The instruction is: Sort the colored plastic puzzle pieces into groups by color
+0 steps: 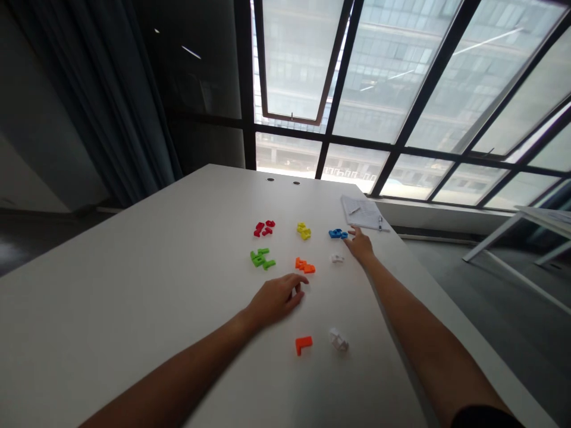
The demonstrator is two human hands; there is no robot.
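Observation:
My right hand (360,244) reaches to the small group of blue plastic pieces (338,234), thumb and fingers apart at its right side; whether they touch I cannot tell. Just below that group lies a small white piece (336,258). My left hand (277,297) rests low over the table, fingers bent and apart, holding nothing I can see. Orange pieces (305,266) lie just beyond its fingertips. Nearer to me are a single L-shaped orange piece (303,344) and a cluster of white pieces (339,339).
On the white table (156,285) lie groups of red pieces (259,228), yellow pieces (304,230) and green pieces (262,259). Paper sheets (363,211) with pens are at the far right edge. Large windows stand behind; another table (546,223) is at right.

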